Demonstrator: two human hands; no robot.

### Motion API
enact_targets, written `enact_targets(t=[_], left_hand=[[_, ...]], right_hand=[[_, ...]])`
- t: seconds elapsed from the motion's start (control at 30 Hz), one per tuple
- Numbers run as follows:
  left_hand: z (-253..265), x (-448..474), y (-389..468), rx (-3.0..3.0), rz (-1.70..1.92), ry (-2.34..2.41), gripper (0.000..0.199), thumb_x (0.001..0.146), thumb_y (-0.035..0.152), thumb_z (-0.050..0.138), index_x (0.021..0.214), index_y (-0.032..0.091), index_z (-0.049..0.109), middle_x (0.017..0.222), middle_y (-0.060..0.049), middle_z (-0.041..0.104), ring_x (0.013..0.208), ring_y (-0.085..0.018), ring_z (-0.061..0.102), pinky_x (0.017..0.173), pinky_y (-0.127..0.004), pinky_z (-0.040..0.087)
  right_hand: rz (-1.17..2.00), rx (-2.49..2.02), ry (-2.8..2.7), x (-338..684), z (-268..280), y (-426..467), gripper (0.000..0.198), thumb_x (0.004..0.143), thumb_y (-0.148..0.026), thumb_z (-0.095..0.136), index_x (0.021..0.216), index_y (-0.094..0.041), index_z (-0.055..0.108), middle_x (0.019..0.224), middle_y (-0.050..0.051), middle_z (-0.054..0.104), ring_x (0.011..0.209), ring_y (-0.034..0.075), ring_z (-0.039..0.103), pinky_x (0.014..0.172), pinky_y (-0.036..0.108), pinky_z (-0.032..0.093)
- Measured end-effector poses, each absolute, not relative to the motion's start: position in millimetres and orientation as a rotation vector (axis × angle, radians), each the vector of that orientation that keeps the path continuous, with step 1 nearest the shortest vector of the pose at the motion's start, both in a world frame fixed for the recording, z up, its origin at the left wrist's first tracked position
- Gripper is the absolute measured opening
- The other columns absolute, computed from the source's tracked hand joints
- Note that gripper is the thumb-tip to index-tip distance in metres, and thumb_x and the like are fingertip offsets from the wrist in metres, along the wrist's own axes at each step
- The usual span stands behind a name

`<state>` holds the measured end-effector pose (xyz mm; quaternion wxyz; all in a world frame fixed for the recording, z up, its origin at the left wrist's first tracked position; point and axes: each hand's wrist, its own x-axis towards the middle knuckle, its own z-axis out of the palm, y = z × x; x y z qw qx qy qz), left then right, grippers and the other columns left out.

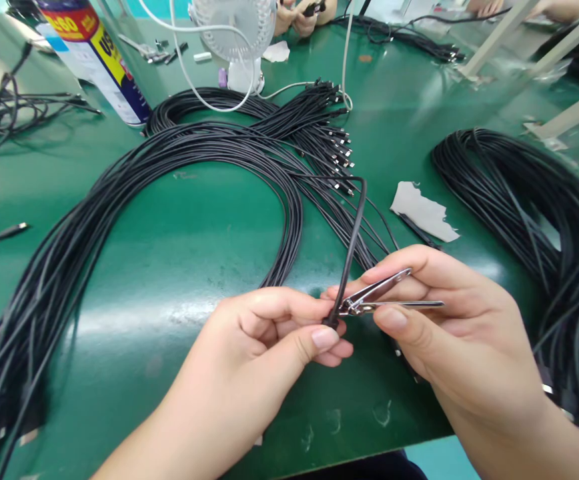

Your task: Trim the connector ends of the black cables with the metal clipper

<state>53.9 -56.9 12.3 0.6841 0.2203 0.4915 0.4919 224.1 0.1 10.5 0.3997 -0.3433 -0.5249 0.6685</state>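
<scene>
Between the thumb and fingers of my left hand point(274, 340) is the end of a black cable point(353, 240), which rises from the grip and bends back toward the bundle. My right hand point(469, 333) holds a metal nail clipper point(382, 293), its lever raised at an angle. The clipper's jaws meet the cable just above my left fingertips; whether they bite into it I cannot tell. Behind both hands a large looped bundle of black cables point(204, 143) lies on the green table point(209, 227), with metal plugs at its right end.
A second cable coil point(509, 193) lies at the right, near a torn paper scrap point(424, 210). At the back stand a spray can point(97, 60) and a small white fan point(234, 30). Another person's hands point(302, 17) show beyond the fan. A loose cable end point(7, 233) lies left.
</scene>
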Motion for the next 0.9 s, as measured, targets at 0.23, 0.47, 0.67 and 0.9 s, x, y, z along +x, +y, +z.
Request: enact_targets(t=[0.23,0.47,0.67,0.9], left_hand=[[13,54,-57,0.464,1.1,1.073,0.019,0.082,0.004,0.074,0.073,0.021,0.078,0.069,0.003,0.08,0.065,-0.01,0.077,0.064,-0.011,0.061],[9,53,-55,0.44,1.146,1.022,0.006,0.08,0.011,0.079,0.079,0.017,0.077,0.073,-0.001,0.081,0.064,-0.012,0.076,0.064,-0.016,0.061],[9,60,-54,0.594,0.972,1.143,0.02,0.067,0.016,0.085,0.077,0.016,0.068,0.064,0.002,0.072,0.061,-0.011,0.069,0.066,-0.021,0.056],[4,63,-65,1.421,0.709,1.325,0.015,0.086,0.027,0.068,0.099,0.021,0.071,0.094,-0.006,0.072,0.085,-0.02,0.067,0.078,-0.032,0.054]], right_hand=[[1.579,-0.909,-1.347,225,7,-6,0.014,0.086,-0.017,0.078,0.093,-0.029,0.075,0.089,-0.001,0.083,0.078,0.019,0.08,0.074,0.028,0.068],[1.478,-0.729,-1.221,229,8,10,0.008,0.087,-0.031,0.078,0.091,-0.026,0.074,0.083,-0.002,0.082,0.08,0.019,0.08,0.071,0.028,0.067],[1.087,-0.891,-1.36,230,0,10,0.014,0.089,-0.027,0.074,0.1,-0.025,0.065,0.096,0.002,0.082,0.091,0.021,0.079,0.084,0.036,0.063],[0.998,-1.228,-1.714,228,2,28,0.023,0.085,-0.043,0.068,0.085,-0.023,0.057,0.075,0.004,0.078,0.073,0.023,0.076,0.068,0.033,0.058]])
